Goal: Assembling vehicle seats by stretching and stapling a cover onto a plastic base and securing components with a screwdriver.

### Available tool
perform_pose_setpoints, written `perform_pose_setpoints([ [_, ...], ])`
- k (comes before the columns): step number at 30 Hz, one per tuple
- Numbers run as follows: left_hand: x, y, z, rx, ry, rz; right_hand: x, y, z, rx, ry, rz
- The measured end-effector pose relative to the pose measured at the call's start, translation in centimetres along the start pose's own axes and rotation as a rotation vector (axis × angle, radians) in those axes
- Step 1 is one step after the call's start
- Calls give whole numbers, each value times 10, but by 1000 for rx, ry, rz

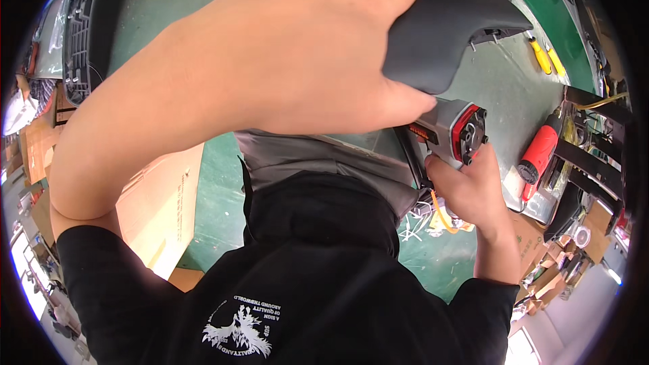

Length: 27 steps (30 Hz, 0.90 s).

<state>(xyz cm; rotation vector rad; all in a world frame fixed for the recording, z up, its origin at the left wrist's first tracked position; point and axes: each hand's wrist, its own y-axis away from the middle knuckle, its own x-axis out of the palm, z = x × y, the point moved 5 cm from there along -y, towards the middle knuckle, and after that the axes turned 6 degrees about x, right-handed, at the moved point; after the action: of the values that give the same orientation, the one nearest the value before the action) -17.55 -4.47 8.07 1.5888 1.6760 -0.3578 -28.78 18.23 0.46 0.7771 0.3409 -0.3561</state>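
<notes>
My left hand (pixel 318 47) reaches across the upper middle, close to the camera. Its fingers and thumb are closed around the edge of a dark padded part (pixel 439 37), a curved, smooth-covered piece with small metal pins showing at its far right underside. Below and right of that part, my right hand (pixel 470 189) grips the handle of a grey and red pneumatic staple gun (pixel 443 128). An orange hose (pixel 443 213) trails from the gun's lower end. The gun's head sits near my left thumb; whether it touches the padded part cannot be told. My left fingertips are partly hidden.
Yellow-handled tools (pixel 539 56) lie on the green work table (pixel 483 78) at the right. A red heat gun (pixel 541 149) rests beside a black rack (pixel 595 165). Far left stands a ribbed black plastic part (pixel 80 40); a cardboard box (pixel 165 206) is below my left forearm.
</notes>
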Motion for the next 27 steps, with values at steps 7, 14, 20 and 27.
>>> perform_pose_setpoints([
  [7, 0, 10, 6, 163, -105, -139, 7, -3, 12, -132, 91, -80],
  [14, 7, 9, 15, 286, -178, -244, 1, -7, 16, -33, 188, -23],
  [20, 16, 14, 25, 512, -335, -383, 4, -18, 19, -16, 196, 29],
  [27, 13, 14, 24, 266, -219, -339, -2, -21, 43, -51, 376, 42],
])
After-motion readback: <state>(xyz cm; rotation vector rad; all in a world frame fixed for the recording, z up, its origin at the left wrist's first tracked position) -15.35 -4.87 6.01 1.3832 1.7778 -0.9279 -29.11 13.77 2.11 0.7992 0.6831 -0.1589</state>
